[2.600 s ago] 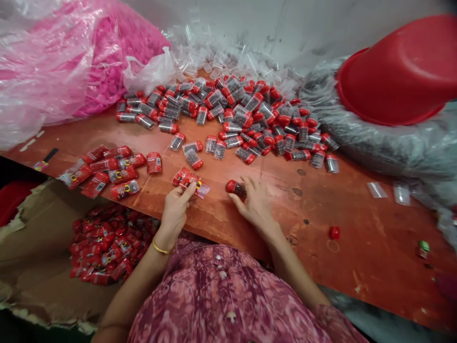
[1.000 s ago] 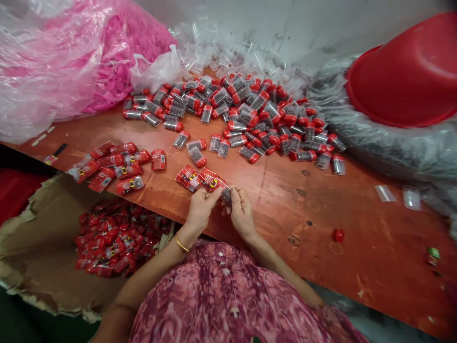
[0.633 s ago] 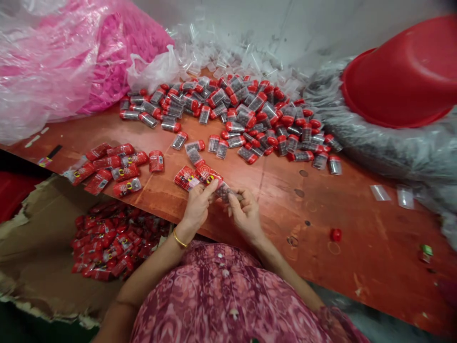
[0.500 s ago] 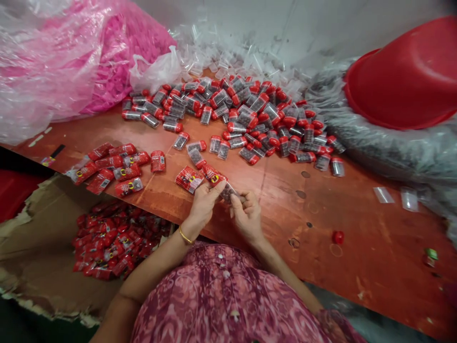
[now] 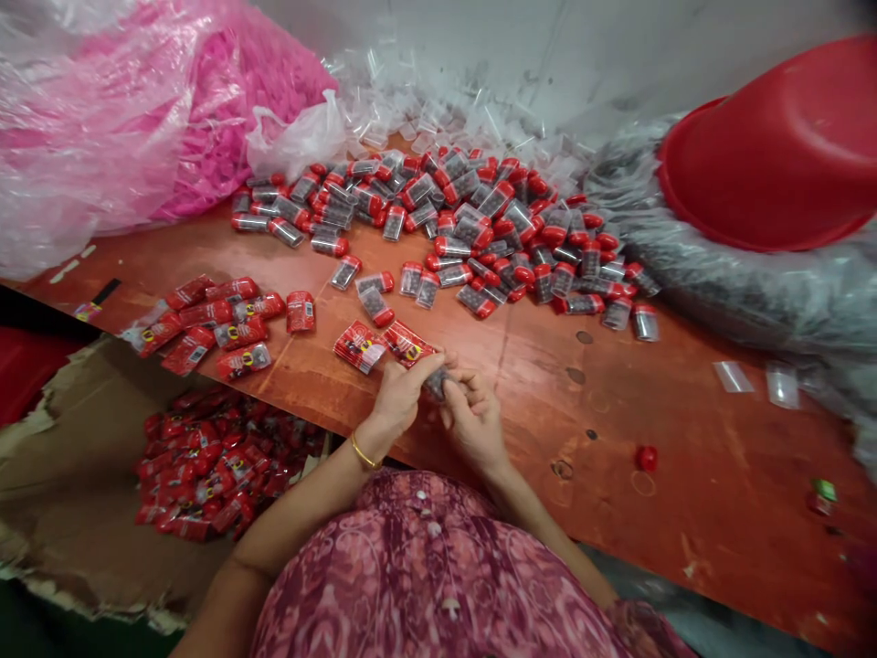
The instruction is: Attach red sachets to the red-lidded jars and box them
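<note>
My left hand [image 5: 401,395], with a gold bangle on its wrist, and my right hand [image 5: 478,419] meet over the table's front edge. Between their closed fingers is a small clear container [image 5: 436,384] with dark contents; my fingers cover much of it. Just beyond my left fingertips lie red printed wrappers [image 5: 406,344]; whether my fingers touch them I cannot tell. A small stack of red printed wrappers [image 5: 360,345] rests to their left. Behind these, a red-capped container [image 5: 375,306] lies on its side.
A heap of red-capped containers [image 5: 472,219] spreads across the wooden table [image 5: 507,384]. Several wrapped ones [image 5: 206,313] lie at the left, above a cardboard box [image 5: 61,493] holding more. A pink-filled bag [image 5: 239,100] and red tub [image 5: 774,151] stand behind.
The clear container has shifted slightly down and sits deeper between my fingers. The red printed wrappers beyond my left hand show more fully. My left hand has moved slightly right.
</note>
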A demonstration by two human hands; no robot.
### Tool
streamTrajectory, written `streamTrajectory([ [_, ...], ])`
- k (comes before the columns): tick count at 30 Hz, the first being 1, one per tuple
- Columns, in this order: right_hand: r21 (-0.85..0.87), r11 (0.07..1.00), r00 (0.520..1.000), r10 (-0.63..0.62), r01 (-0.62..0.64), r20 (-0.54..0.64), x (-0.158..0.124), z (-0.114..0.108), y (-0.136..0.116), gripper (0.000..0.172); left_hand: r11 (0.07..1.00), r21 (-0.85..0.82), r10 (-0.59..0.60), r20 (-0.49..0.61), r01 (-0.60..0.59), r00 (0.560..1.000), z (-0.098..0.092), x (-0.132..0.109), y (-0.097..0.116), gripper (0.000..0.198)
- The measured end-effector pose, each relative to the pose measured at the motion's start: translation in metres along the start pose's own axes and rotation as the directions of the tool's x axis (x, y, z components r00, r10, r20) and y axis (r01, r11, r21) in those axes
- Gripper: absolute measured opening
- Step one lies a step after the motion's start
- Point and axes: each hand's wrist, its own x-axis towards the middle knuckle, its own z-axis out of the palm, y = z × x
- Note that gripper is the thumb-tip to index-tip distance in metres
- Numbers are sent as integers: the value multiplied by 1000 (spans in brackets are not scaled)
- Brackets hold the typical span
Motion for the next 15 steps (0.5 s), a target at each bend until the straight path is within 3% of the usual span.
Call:
streamTrajectory([
  [4,97,994,999,46,-48,25,-3,1,9,32,970,205,-157,116,130,981,-3,-6,-5,34],
  [7,71,996,998,61,-62,15,-3,-1,10,32,977,206,-83,120,56,989,-8,-6,-8,30],
  [10,8,999,999,47,-47,16,-3,-2,5,31,994,99,31,126,-43,992,-12,-3,-7,30],
  [15,-103,994,999,-31,34,27,-6,-2,-2,26,998,57,-5,90,0,996,-12,3,7,21],
])
